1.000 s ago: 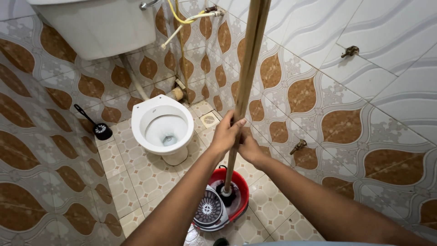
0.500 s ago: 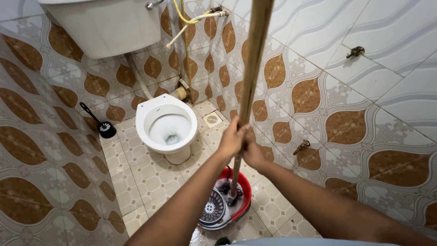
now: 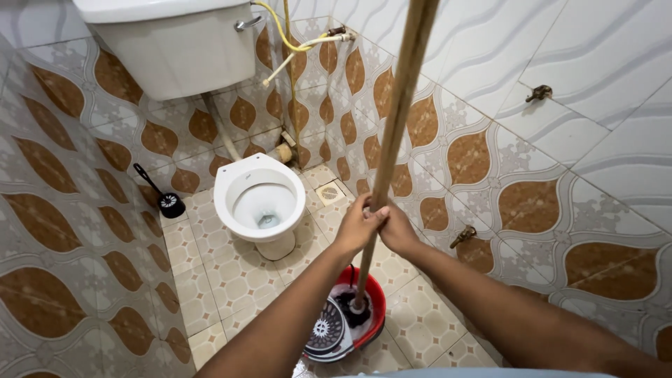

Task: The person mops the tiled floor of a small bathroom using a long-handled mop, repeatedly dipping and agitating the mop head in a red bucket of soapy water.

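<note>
Tiled bathroom floor (image 3: 231, 269) beside the toilet (image 3: 259, 199): both hands, left hand (image 3: 358, 225) and right hand (image 3: 397, 231), stay clamped shut around the mop pole (image 3: 392, 147), having slid lower as its head sinks, seemingly, deeper into the red bucket (image 3: 350, 318).

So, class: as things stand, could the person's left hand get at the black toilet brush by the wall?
Probably not without stepping closer. The left hand is wrapped round the mop pole, and the toilet brush stands beyond the toilet bowl, against the left wall, apart from either hand.
</note>
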